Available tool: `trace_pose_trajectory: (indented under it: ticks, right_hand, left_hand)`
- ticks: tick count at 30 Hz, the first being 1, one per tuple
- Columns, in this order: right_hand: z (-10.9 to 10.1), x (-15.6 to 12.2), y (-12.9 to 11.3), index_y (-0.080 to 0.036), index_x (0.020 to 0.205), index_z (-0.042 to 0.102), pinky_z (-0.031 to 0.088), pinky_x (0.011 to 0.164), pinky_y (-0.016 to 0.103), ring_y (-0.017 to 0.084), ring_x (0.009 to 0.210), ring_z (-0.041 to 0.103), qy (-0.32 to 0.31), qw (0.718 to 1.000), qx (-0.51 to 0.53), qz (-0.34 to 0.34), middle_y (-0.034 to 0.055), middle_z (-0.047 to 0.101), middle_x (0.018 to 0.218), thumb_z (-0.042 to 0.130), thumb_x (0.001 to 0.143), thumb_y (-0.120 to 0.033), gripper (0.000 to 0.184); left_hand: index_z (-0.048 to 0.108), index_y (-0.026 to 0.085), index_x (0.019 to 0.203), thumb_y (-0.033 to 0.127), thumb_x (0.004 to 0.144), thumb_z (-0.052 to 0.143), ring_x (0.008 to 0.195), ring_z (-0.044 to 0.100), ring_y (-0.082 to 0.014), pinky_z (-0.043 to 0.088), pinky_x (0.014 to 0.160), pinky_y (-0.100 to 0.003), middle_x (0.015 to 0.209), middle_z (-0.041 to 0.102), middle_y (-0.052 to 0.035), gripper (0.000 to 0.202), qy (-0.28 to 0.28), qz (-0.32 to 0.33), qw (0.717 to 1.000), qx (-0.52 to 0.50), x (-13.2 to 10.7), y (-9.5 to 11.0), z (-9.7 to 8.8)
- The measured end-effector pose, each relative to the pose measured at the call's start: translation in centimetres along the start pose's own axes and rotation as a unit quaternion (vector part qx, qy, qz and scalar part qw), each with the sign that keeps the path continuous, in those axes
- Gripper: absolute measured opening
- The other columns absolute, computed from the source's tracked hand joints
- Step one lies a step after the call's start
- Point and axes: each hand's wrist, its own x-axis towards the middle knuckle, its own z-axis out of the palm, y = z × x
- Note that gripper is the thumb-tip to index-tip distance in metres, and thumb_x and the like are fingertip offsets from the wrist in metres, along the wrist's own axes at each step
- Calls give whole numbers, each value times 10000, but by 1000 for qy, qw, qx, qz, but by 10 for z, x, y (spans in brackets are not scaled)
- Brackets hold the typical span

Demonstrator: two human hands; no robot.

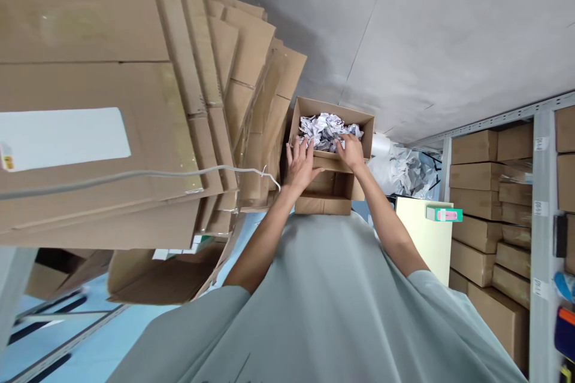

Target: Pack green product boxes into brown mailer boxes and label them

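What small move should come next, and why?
Perhaps pat the crumpled white paper flatter with the right hand: it looks unevenly heaped in the open brown cardboard box, and that hand is at the paper, the left hand by the box's near-left corner.

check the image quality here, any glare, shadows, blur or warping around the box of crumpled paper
Head view: soft light, the crumpled paper reads clearly with no strong glare; head view: a dim shadow on the grey wall beside the flattened cartons; head view: shiny patch on the large cardboard sheet at left, which looks stretched, probably by a wide lens.
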Motion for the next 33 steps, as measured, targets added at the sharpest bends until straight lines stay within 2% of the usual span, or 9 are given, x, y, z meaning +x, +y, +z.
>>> trace_pose_trajectory:
  ticks: [3, 5, 8, 11, 15, 20, 25, 29, 33]
  right_hand:
    - [7, 15, -9, -154, 1523, 669, 527, 1186, 484, 367, 1378, 715, -93, 990, -21, 106, 213, 772, 1416, 404, 1195, -551, 579]
    - [10, 18, -11, -181, 1566, 642, 546, 1164, 507, 381, 1371, 732, -110, 984, -30, 136, 210, 781, 1412, 383, 1188, -595, 618]
    - [10, 21, -9, -250, 1651, 591, 536, 1191, 525, 376, 1419, 711, -122, 984, -27, 125, 168, 759, 1496, 405, 1178, -592, 613]
    - [12, 26, -3, -296, 1619, 652, 519, 1228, 478, 345, 1467, 682, -159, 982, -11, 106, 99, 724, 1580, 489, 1159, -535, 544]
    - [19, 27, 1, -292, 1534, 722, 528, 1204, 372, 275, 1402, 721, -161, 982, 8, 102, 51, 791, 1480, 647, 1098, -430, 464]
    - [26, 17, -1, -283, 1347, 810, 566, 1131, 376, 292, 1346, 754, -110, 982, -16, 153, 89, 822, 1376, 707, 1052, -335, 317]
    - [28, 11, 1, -271, 1272, 812, 568, 1126, 381, 283, 1258, 786, -45, 992, 15, 119, 84, 853, 1254, 652, 1054, -266, 270]
    - [24, -8, 7, -220, 1207, 785, 586, 1100, 391, 265, 1123, 795, 95, 984, 135, 64, 99, 853, 1170, 573, 1080, -360, 284]
    - [14, -63, 12, -226, 1098, 755, 614, 1024, 387, 252, 1032, 770, 241, 937, 254, -1, 100, 826, 1102, 543, 1086, -557, 393]
  left_hand:
    - [367, 94, 1775, 645, 1015, 713, 1779, 142, -452, 254, 1388, -657, 1811, 382, -300, 1000, -13, -11, 1000, 26, 4, -3, 5]
    - [364, 101, 1778, 665, 1015, 705, 1780, 140, -448, 299, 1370, -634, 1808, 380, -306, 1008, -19, -14, 999, 35, 3, -5, 7]
    - [325, 101, 1795, 672, 1025, 688, 1782, 126, -445, 290, 1370, -633, 1822, 354, -303, 1025, -20, -8, 999, 41, 3, -7, 8]
    - [299, 83, 1800, 662, 1052, 646, 1782, 121, -444, 286, 1366, -635, 1825, 345, -307, 1008, -19, 1, 999, 39, 2, -8, 10]
    - [278, 59, 1803, 666, 1066, 610, 1781, 114, -453, 275, 1364, -647, 1821, 343, -323, 1012, -16, 8, 999, 38, -5, -9, 12]
    - [295, 52, 1797, 658, 1085, 570, 1778, 138, -451, 284, 1360, -643, 1827, 335, -320, 974, -10, 9, 999, 42, -17, -8, 15]
    - [278, 50, 1803, 610, 1099, 552, 1780, 131, -446, 304, 1351, -635, 1829, 334, -318, 940, -5, 5, 999, 42, -21, -6, 17]
    - [280, 55, 1805, 643, 1090, 564, 1774, 148, -455, 305, 1347, -643, 1830, 326, -321, 968, -8, 4, 999, 38, -20, -6, 15]
    - [223, 63, 1822, 659, 1068, 610, 1773, 137, -462, 288, 1355, -647, 1831, 320, -323, 1036, -19, 5, 999, 32, -16, -5, 11]
